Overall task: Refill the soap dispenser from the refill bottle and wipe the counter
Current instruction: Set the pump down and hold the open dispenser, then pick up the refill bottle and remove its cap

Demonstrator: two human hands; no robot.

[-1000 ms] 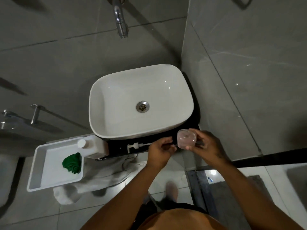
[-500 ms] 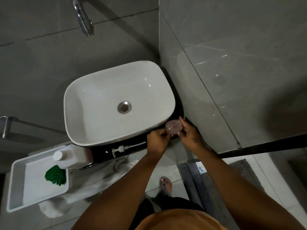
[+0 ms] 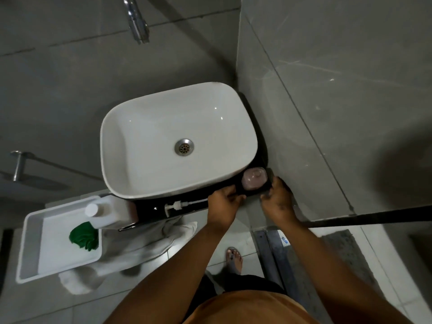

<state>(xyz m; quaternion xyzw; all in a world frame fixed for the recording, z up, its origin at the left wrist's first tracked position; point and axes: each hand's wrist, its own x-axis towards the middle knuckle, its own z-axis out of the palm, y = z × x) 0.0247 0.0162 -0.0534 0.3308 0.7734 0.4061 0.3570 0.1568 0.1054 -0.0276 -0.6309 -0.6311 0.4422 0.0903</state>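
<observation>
Dispenser (image 3: 254, 178), open-topped, light, likely slippery, is best gripped round its sides; left hand (image 3: 223, 201) and right hand (image 3: 277, 199) finger states cannot be told.

One basin (image 3: 145, 146), one tray (image 3: 30, 249), two bottles (image 3: 254, 178) (image 3: 109, 212), one pump (image 3: 175, 205), green cloth (image 3: 84, 235), maybe one towel (image 3: 149, 239)

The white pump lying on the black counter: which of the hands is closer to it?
Left. The left hand sits just past the tube end of the pump. The right hand is farther along, beside the pink soap bottle.
</observation>
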